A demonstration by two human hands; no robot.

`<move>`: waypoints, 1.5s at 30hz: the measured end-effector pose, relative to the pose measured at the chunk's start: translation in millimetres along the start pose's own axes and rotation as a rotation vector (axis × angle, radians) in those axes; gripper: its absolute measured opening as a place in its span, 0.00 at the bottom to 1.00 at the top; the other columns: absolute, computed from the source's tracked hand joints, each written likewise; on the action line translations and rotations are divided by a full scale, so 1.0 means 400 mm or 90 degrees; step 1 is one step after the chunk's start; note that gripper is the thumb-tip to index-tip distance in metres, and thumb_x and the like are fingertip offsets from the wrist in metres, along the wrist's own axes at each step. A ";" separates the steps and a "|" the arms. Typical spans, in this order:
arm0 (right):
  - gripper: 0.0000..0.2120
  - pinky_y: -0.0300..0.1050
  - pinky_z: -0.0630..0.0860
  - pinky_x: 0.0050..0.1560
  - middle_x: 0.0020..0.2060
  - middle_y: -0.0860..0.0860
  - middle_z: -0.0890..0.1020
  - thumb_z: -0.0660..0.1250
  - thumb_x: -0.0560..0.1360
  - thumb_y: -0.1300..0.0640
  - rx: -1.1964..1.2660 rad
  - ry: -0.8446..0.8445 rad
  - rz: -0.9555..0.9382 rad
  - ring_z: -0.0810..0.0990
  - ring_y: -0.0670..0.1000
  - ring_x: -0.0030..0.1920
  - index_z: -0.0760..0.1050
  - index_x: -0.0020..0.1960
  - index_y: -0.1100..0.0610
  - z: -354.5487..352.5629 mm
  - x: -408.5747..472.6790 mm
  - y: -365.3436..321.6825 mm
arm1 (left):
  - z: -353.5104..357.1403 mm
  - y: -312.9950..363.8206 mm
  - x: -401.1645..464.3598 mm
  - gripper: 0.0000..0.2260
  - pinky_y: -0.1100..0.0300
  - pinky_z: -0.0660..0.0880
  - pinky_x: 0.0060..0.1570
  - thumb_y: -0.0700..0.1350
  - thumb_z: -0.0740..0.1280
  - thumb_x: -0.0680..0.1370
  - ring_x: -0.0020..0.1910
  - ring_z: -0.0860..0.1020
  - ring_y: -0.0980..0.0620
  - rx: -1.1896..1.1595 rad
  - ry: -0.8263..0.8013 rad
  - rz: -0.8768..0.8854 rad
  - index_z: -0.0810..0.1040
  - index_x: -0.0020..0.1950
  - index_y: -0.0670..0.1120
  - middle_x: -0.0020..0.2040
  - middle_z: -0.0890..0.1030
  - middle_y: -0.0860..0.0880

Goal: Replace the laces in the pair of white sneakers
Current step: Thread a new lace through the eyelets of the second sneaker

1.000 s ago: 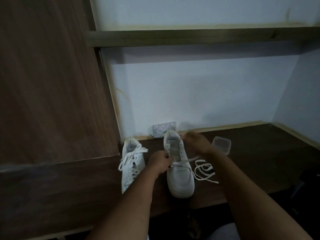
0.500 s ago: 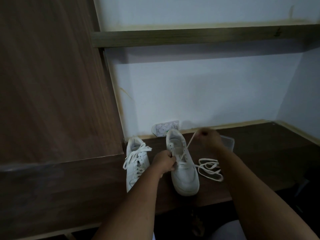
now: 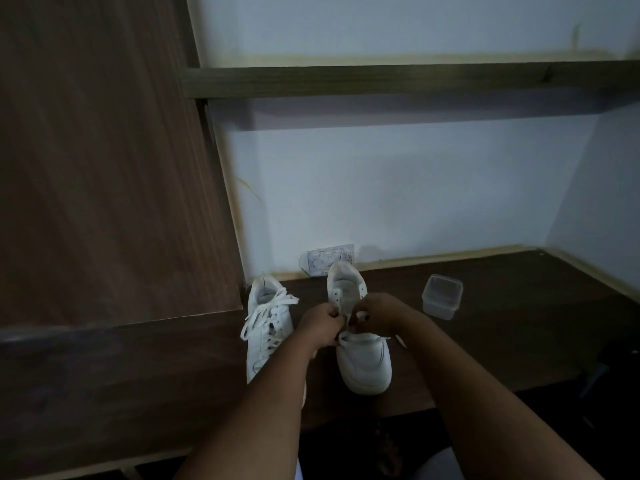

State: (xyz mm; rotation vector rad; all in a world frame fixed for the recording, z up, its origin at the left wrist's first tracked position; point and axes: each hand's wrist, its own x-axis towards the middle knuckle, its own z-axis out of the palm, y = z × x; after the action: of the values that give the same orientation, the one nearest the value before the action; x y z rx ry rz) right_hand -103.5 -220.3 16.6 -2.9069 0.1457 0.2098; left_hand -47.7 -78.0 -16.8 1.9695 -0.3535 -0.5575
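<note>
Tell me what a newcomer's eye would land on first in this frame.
Two hands, the left hand and right hand, meet over the right-side white sneaker at the desk's near edge, pinching its lace. Beside it stands the laced sneaker, and a clear plastic container sits farther right on the dark desk.

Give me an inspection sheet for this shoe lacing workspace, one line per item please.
Surface: dark wooden desk.
Job's things: left sneaker laced, ends loose; right sneaker partly laced, upper eyelets empty; lace across it.
Clutter: clear plastic container; patterned item against the wall.
Hands: left hand and right hand both pinch the lace over the right sneaker.
Cables: nothing seen.
Surroundings: wooden panel, shelf, pale wall.
</note>
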 end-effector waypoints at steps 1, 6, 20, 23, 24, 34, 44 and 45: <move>0.17 0.42 0.73 0.52 0.53 0.53 0.81 0.68 0.74 0.46 0.001 -0.002 0.008 0.78 0.51 0.51 0.80 0.55 0.56 0.001 0.001 -0.002 | 0.001 0.000 0.000 0.06 0.53 0.83 0.45 0.43 0.65 0.80 0.48 0.82 0.46 0.003 0.004 0.002 0.77 0.44 0.44 0.47 0.80 0.44; 0.09 0.43 0.73 0.52 0.51 0.56 0.81 0.63 0.78 0.58 0.110 0.057 0.008 0.78 0.54 0.52 0.80 0.52 0.60 -0.003 -0.010 0.017 | 0.007 0.005 -0.002 0.07 0.52 0.83 0.46 0.42 0.65 0.80 0.46 0.82 0.46 -0.025 0.008 -0.011 0.74 0.42 0.44 0.46 0.79 0.44; 0.04 0.43 0.72 0.46 0.39 0.48 0.80 0.67 0.76 0.55 0.364 0.369 -0.050 0.78 0.49 0.43 0.78 0.44 0.54 -0.131 -0.049 0.018 | 0.042 0.124 -0.047 0.20 0.57 0.74 0.58 0.42 0.70 0.75 0.58 0.75 0.53 0.059 0.093 0.279 0.70 0.66 0.50 0.60 0.75 0.52; 0.08 0.43 0.73 0.46 0.41 0.48 0.80 0.66 0.77 0.51 0.378 0.333 -0.048 0.77 0.48 0.42 0.79 0.46 0.54 -0.157 -0.064 -0.009 | 0.067 0.180 -0.070 0.13 0.47 0.78 0.53 0.41 0.63 0.78 0.50 0.80 0.52 -0.194 0.039 0.243 0.73 0.62 0.49 0.52 0.82 0.48; 0.09 0.43 0.72 0.44 0.39 0.48 0.80 0.65 0.77 0.50 0.412 0.324 -0.039 0.77 0.48 0.40 0.79 0.45 0.54 -0.157 -0.065 -0.001 | 0.069 0.191 -0.072 0.11 0.47 0.79 0.51 0.42 0.63 0.78 0.48 0.81 0.51 -0.232 0.058 0.240 0.75 0.60 0.48 0.50 0.83 0.46; 0.16 0.39 0.68 0.33 0.35 0.51 0.70 0.53 0.83 0.53 0.821 0.429 -0.014 0.69 0.48 0.34 0.76 0.53 0.61 -0.170 -0.128 -0.011 | 0.054 0.212 -0.099 0.33 0.53 0.69 0.66 0.59 0.70 0.73 0.67 0.68 0.52 -0.048 0.001 0.207 0.64 0.75 0.53 0.70 0.69 0.52; 0.06 0.39 0.78 0.44 0.43 0.53 0.83 0.64 0.78 0.63 0.629 0.347 -0.074 0.82 0.50 0.42 0.78 0.52 0.57 -0.143 -0.157 -0.016 | 0.075 0.201 -0.121 0.06 0.63 0.79 0.39 0.41 0.69 0.78 0.33 0.81 0.55 -0.457 0.111 0.123 0.84 0.45 0.40 0.40 0.84 0.44; 0.07 0.40 0.78 0.46 0.44 0.54 0.83 0.65 0.77 0.66 0.724 0.288 -0.106 0.82 0.50 0.44 0.77 0.53 0.60 -0.143 -0.168 0.003 | 0.061 0.201 -0.126 0.05 0.66 0.77 0.35 0.39 0.70 0.77 0.31 0.79 0.56 -0.470 0.115 0.124 0.83 0.46 0.38 0.38 0.84 0.44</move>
State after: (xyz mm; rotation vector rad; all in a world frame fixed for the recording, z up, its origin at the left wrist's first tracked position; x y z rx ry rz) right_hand -162.3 -228.7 81.6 -1.7669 0.0576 -0.4314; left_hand -103.6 -108.2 57.5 1.2436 -0.1826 -0.3141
